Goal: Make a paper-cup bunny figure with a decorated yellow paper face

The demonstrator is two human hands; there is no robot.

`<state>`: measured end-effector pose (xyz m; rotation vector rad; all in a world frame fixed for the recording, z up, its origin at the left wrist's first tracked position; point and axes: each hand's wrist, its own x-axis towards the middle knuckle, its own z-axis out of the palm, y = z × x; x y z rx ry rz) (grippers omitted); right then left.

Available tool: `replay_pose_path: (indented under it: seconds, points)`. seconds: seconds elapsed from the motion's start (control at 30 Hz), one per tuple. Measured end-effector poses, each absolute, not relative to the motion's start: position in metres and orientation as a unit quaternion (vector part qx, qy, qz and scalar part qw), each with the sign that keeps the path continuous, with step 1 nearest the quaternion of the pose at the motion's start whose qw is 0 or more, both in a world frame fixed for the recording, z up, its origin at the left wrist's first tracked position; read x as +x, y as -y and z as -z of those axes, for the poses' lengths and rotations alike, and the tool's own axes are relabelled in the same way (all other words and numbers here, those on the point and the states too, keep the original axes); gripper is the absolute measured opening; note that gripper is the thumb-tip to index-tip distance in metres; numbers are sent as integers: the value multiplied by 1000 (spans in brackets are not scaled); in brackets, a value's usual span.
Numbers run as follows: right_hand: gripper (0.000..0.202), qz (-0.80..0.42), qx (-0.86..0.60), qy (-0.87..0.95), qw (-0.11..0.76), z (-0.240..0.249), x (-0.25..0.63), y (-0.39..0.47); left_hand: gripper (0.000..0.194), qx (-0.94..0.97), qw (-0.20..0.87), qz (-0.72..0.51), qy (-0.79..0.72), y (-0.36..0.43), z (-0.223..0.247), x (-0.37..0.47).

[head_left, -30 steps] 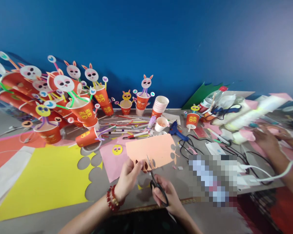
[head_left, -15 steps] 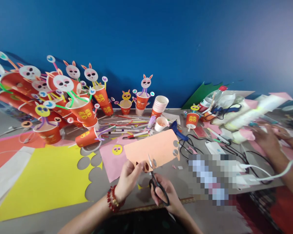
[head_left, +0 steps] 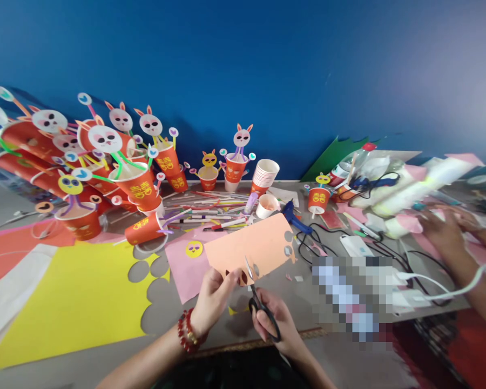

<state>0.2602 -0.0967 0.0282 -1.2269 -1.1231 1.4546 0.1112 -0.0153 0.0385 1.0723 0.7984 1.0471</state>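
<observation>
My left hand [head_left: 215, 297] pinches the lower left edge of a sheet of orange paper [head_left: 247, 240]. Small leaf-shaped holes run along the sheet's lower edge, and round cutouts mark its right end. My right hand [head_left: 276, 319] is closed round the black handles of a pair of scissors [head_left: 264, 312]. The blades reach up to the paper's lower edge, just right of my left fingers. Under the sheet lies a pink paper [head_left: 186, 275] with a small yellow face disc [head_left: 194, 249] on it.
Red paper cups [head_left: 141, 186] with rabbit faces crowd the left. Yellow paper [head_left: 73, 297] covers the front left. Behind the sheet lie several pens and straws, a cup stack [head_left: 265, 173] and a blue glue gun [head_left: 295, 216]. Cables and another person's hands [head_left: 445, 232] are at right.
The orange sheet has tilted slightly, its right end shifting a little left. My right hand and the scissors have barely moved. The left hand stays in place.
</observation>
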Motion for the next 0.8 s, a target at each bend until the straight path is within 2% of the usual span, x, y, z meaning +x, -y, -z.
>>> replay_pose_path:
  seconds: [0.27,0.8]
  points:
    - [59,-613,-470,442,456,-25,259,97,41,466,657,-457,-376,18,-35,111]
    - [59,-589,-492,434,473,-23,257,98,36,444,678,-452,-373,21,-40,114]
